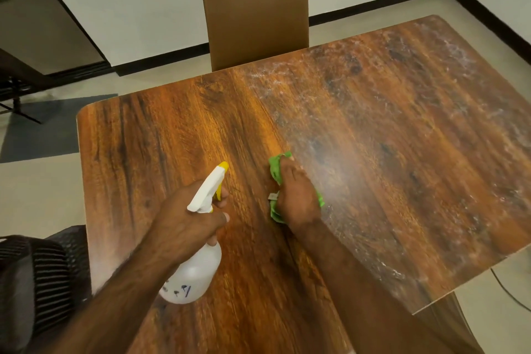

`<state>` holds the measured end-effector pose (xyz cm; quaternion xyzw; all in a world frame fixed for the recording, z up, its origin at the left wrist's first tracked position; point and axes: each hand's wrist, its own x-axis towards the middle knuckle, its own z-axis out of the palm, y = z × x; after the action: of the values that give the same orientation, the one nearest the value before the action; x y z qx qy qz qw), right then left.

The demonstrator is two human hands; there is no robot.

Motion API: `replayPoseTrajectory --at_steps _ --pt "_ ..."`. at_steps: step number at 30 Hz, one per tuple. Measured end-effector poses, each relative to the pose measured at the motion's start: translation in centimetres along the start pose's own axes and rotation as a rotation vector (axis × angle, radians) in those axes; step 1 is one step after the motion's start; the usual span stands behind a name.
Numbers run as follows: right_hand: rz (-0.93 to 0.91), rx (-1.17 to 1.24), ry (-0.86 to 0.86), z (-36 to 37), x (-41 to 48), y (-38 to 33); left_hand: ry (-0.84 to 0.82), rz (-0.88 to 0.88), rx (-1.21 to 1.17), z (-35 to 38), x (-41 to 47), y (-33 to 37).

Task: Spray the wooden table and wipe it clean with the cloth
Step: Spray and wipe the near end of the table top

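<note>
The wooden table (pixel 172 129) fills most of the view; its left half looks dark and clean, its right half carries a whitish, streaky film. My left hand (pixel 186 215) grips the neck of a white spray bottle (pixel 195 273) with a yellow nozzle, held above the table's near left part, nozzle pointing away from me. My right hand (pixel 298 195) presses down on a bunched green cloth (pixel 275 167) on the tabletop, right at the border between the clean and the filmy area.
A brown padded chair (pixel 255 11) stands at the table's far side. A dark mesh chair (pixel 43 282) sits at the near left. Beige floor surrounds the table, with a grey mat (pixel 40 129) to the left and a cable (pixel 511 293) at the right.
</note>
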<state>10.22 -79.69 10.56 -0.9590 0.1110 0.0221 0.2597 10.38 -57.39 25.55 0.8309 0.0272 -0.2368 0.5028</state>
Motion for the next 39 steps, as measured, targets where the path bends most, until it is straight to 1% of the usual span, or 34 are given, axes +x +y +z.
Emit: replayPoseTrajectory --at_steps 2,3,4,5,6,8,10,11,14,16,18,19,20,24,27,28,30,32,33,37,39 --pt "0.022 0.031 -0.015 1.0 -2.3 -1.5 0.006 -0.004 0.003 0.1 -0.3 -0.2" --pt "-0.011 0.037 -0.032 1.6 -3.9 -2.1 0.009 -0.004 0.01 0.2 -0.3 -0.3" --pt "-0.08 0.038 -0.044 2.0 -5.2 -2.1 0.009 -0.002 0.017 0.2 -0.5 -0.3" --pt "-0.155 0.019 -0.061 2.4 -6.1 -1.6 0.011 0.002 0.022 0.3 -0.6 -0.3" --pt "-0.185 0.035 -0.069 2.1 -6.2 -0.9 0.013 0.008 0.023 0.3 -0.7 -0.3" --pt "-0.105 0.062 -0.09 1.1 -4.7 0.9 0.015 0.015 0.022 0.4 -0.9 -0.4" --pt "-0.043 0.006 -0.043 0.1 -3.0 1.7 0.006 0.016 0.027 0.5 -1.3 -0.5" --pt "-0.015 -0.017 -0.023 0.0 -2.6 1.8 0.0 0.021 0.028 0.5 -1.4 -0.6" --pt "0.062 0.026 0.012 0.7 -4.3 0.2 -0.006 0.027 0.037 0.6 -2.1 -0.6" --pt "-0.006 0.044 0.008 1.8 -7.6 -1.3 -0.002 0.032 0.041 0.7 -2.5 -0.6" --pt "-0.143 0.038 -0.007 2.4 -10.4 -1.5 -0.008 0.042 0.056 0.9 -2.8 -0.6" --pt "-0.185 0.032 -0.01 2.3 -10.8 -1.1 -0.012 0.045 0.056 1.0 -3.0 -0.6" --pt "-0.187 0.025 -0.013 1.8 -10.6 -0.6 -0.018 0.047 0.054 1.1 -3.2 -0.6" --pt "0.0 -0.005 -0.019 0.2 -7.6 1.5 -0.034 0.051 0.062 1.3 -4.0 -1.2" --pt "0.063 0.021 0.007 0.3 -8.2 0.5 -0.038 0.041 0.057 1.4 -4.6 -1.7" --pt "0.05 0.033 0.02 0.7 -9.4 -0.2 -0.045 0.042 0.051 1.5 -4.8 -1.9" --pt "-0.058 0.046 0.02 1.6 -12.4 -0.9 -0.061 0.045 0.038 1.7 -5.2 -2.0" --pt "-0.164 0.036 -0.038 1.8 -14.6 -0.3 -0.069 0.04 0.021 1.9 -5.7 -2.0" --pt "-0.171 0.019 -0.056 1.3 -14.5 0.5 -0.073 0.035 0.01 2.0 -5.8 -2.1" --pt "0.029 -0.009 -0.009 -1.0 -11.7 3.2 -0.088 0.042 -0.014 2.3 -6.6 -2.3" --pt "0.075 0.003 0.022 -1.0 -11.5 2.9 -0.088 0.046 -0.014 2.4 -6.9 -2.5"
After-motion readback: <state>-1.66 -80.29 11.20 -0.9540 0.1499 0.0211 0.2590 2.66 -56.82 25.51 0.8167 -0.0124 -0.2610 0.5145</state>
